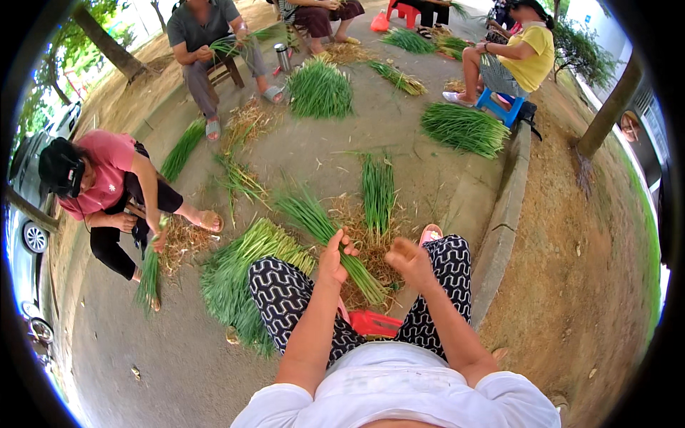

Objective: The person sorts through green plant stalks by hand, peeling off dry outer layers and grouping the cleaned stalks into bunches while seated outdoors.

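My left hand [334, 260] is closed round a bunch of long green chives [311, 217]. The leafy tips slant away to the far left, and the pale stem ends point down to the right, between my knees. A short way right of those stem ends is my right hand [412, 264], its fingers curled together and slightly blurred. Whatever they may pinch is too small to make out. Beyond my hands, a neat bundle of chives [377, 187] lies on a heap of dry brown trimmings [371, 251].
By my left knee lies a large pile of chives [239, 292]. A red plastic object [374, 324] sits between my thighs. A person in pink [107, 175] handles chives at left; others sit farther off near more piles [321, 89]. A concrete curb [501, 235] runs along the right.
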